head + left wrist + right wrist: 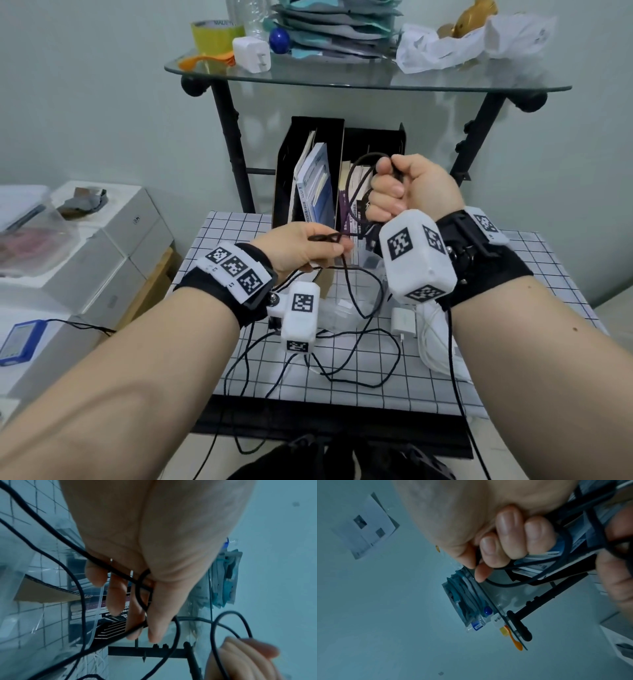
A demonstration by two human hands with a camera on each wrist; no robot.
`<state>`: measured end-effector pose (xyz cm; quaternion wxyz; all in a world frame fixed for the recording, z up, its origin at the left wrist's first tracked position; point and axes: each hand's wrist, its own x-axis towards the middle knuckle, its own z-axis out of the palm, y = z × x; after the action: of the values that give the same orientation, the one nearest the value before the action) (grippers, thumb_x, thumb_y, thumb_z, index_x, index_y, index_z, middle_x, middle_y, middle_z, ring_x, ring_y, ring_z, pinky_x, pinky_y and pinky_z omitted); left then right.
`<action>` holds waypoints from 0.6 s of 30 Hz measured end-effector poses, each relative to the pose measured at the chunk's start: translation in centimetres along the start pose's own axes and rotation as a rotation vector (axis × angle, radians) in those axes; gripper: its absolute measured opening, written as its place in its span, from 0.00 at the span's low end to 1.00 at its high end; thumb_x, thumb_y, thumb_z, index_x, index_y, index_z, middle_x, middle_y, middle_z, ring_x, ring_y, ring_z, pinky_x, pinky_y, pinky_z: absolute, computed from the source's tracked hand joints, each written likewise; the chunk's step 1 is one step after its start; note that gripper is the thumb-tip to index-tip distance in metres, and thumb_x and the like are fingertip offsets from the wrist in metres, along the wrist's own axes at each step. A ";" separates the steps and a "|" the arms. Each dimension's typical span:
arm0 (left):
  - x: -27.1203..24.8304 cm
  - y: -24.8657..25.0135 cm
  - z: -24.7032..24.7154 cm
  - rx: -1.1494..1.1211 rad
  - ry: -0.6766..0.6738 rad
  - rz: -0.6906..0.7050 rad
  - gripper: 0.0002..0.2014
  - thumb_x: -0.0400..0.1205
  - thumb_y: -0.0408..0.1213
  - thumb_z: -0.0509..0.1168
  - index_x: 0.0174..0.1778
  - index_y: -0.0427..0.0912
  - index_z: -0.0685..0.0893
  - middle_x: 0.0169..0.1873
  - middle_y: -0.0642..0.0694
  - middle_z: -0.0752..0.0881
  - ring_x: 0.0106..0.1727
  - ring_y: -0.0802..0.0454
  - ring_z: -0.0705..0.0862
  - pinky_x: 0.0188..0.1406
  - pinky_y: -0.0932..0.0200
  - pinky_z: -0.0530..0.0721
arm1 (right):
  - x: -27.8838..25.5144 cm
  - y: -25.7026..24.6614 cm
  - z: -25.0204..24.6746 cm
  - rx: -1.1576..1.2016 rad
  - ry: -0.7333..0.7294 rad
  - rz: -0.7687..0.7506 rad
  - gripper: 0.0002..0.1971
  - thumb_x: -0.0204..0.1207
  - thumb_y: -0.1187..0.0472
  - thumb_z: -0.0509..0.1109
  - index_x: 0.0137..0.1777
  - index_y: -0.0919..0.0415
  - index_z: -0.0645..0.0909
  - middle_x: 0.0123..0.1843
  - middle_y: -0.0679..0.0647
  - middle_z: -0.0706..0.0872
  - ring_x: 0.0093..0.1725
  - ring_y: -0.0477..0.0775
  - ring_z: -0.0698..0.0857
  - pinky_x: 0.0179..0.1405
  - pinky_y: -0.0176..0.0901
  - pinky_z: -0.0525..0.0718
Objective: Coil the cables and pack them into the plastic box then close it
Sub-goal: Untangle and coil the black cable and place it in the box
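Note:
A long black cable (345,274) runs between both hands, raised above the checked table (239,233). My left hand (337,245) pinches a small loop of it between thumb and fingers (116,595). My right hand (387,192), higher and to the right, grips the cable in a fist with fingers (505,545) curled round several strands. The rest of the black cable lies in loose loops on the table. A clear plastic box (339,310) sits below the hands, largely hidden by the wrist cameras. A bundled white cable (433,342) lies at the right.
A white charger plug (403,320) stands beside the white cable. A black file holder with books (315,178) is right behind the hands, under a cluttered glass shelf (342,80). White boxes (102,240) are stacked to the left. A cardboard piece (325,284) leans near the box.

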<state>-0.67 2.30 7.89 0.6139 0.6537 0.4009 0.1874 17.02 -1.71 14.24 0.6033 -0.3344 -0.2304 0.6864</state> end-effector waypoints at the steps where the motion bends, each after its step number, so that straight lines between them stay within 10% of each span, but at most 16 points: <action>1: 0.0 -0.2 -0.1 -0.056 0.001 0.002 0.08 0.81 0.33 0.67 0.51 0.49 0.89 0.40 0.53 0.90 0.32 0.60 0.77 0.30 0.66 0.71 | -0.1 -0.3 0.1 0.001 0.005 -0.019 0.17 0.83 0.57 0.52 0.34 0.58 0.74 0.19 0.46 0.63 0.15 0.45 0.58 0.27 0.40 0.48; 4: -0.2 -0.3 -0.6 -0.191 0.002 -0.001 0.12 0.82 0.33 0.65 0.60 0.37 0.83 0.43 0.48 0.90 0.28 0.59 0.72 0.26 0.68 0.69 | 0.0 -1.2 -0.1 -0.014 0.043 -0.071 0.17 0.83 0.58 0.52 0.34 0.58 0.74 0.18 0.47 0.63 0.14 0.45 0.58 0.24 0.38 0.48; 11: -0.5 0.8 -0.9 -0.399 0.014 -0.111 0.15 0.86 0.45 0.57 0.47 0.38 0.84 0.37 0.48 0.86 0.28 0.58 0.71 0.28 0.65 0.66 | 0.2 -0.9 -0.6 -0.081 0.125 -0.059 0.16 0.83 0.59 0.54 0.35 0.60 0.75 0.20 0.48 0.63 0.14 0.45 0.57 0.20 0.37 0.49; 18: -0.4 0.6 -1.3 -0.261 0.096 -0.015 0.05 0.81 0.31 0.66 0.39 0.41 0.82 0.32 0.46 0.80 0.25 0.57 0.72 0.23 0.67 0.71 | 0.6 -0.1 -1.1 -0.108 0.196 -0.055 0.15 0.85 0.58 0.54 0.37 0.59 0.75 0.20 0.47 0.63 0.15 0.45 0.57 0.15 0.36 0.52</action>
<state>-1.70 2.95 8.79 0.6752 0.5555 0.4068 0.2646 17.90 -1.20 13.47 0.6225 -0.4256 -0.2159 0.6202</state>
